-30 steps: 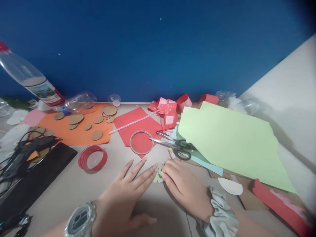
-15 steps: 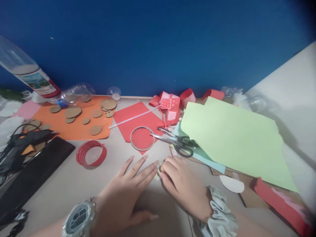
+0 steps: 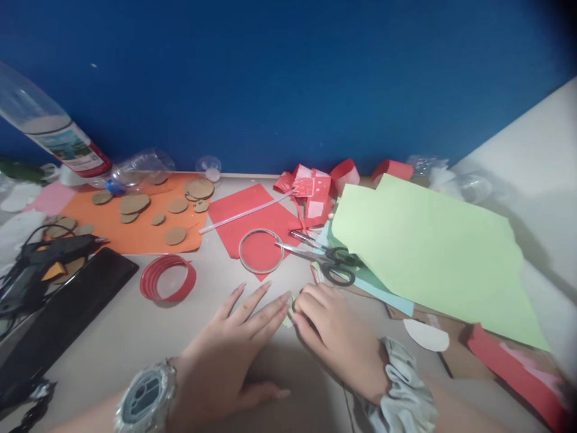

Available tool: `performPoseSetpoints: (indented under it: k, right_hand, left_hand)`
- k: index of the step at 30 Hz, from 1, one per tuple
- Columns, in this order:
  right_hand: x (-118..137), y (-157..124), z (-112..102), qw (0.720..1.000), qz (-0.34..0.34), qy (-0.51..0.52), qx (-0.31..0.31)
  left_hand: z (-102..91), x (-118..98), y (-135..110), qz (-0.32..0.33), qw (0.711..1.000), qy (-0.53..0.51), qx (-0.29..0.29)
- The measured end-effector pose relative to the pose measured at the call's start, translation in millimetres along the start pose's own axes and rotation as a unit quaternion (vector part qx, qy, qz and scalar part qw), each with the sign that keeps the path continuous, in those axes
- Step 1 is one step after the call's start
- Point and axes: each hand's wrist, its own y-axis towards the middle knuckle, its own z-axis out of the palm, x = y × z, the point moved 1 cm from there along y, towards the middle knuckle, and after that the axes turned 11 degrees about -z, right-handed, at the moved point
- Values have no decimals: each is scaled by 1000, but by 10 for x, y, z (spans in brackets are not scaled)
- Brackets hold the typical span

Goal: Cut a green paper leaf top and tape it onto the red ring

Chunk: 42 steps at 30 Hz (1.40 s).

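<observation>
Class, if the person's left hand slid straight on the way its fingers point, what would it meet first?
Probably the small pale green paper scrap beside the left hand, with the right hand just beyond; exact contact is unclear.

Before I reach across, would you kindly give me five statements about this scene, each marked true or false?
1. A small green scrap shows between the left hand and the right hand. True.
2. The scissors are held in the right hand. False: they lie on the table, beyond that hand.
3. Several cardboard discs lie on the orange sheet. True.
4. The left hand is clenched. False: it is open, fingers spread.
5. The large green sheet lies left of the flat red sheet. False: it lies to the right.
</observation>
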Motion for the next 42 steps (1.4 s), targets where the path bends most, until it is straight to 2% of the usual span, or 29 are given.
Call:
performPoseSetpoints:
  k: [4,7,13,20,31,42]
  right_hand:
    - [1,4,-3,1000,-2,-8,-3]
    - [4,1,-9,1000,2,-13,5]
    - [17,-2,-29,1000,11,-6,19]
    - [17,9,-28,1000,7,-2,21]
    - [30,5,-59,1000,4,-2,12]
    - [23,-4,-23,1000,10,-23,-5]
  left_hand:
    - [-14,-23,0,-2,1000,9,-15]
    - [-42,-47,2,-8,999,11,-49]
    - [-111,-74,-29,38,993,-39,-108]
    - [-86,-69,-23,18,994,-31,-99]
    - [-92,-98,-4,-13,999,-12,-41]
    - [-91,-110,28,-21,999,7,-31]
